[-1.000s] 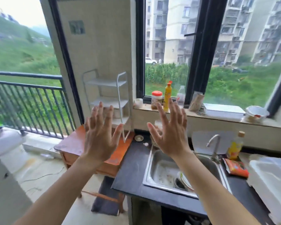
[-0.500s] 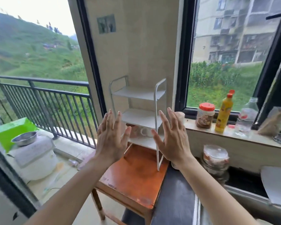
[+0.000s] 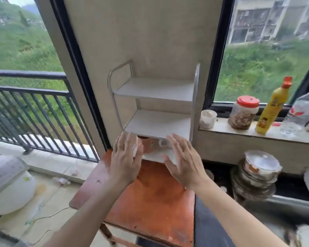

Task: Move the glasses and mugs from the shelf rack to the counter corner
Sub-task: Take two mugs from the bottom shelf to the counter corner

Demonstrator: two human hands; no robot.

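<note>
A white three-tier shelf rack [image 3: 157, 123] stands on an orange wooden table [image 3: 150, 198] against the wall. Its top two shelves are bare. On the lowest shelf I see a brown mug [image 3: 146, 145] and a white mug [image 3: 163, 143], partly hidden by my hands and the shelf above. My left hand [image 3: 126, 159] is open, fingers up, just in front of the lowest shelf on its left side. My right hand [image 3: 184, 161] is open too, in front of the shelf's right side. Neither hand holds anything.
The dark counter [image 3: 210, 227] begins right of the table. Stacked lidded containers [image 3: 257, 173] sit in its back corner. On the window sill stand a white cup [image 3: 208, 118], a red-lidded jar [image 3: 244, 113], a yellow bottle [image 3: 273, 107] and a clear bottle [image 3: 300, 111]. A balcony railing [image 3: 34, 107] is at left.
The view has moved left and closer to the rack. Both open hands have reached forward and now sit right at the lowest shelf.
</note>
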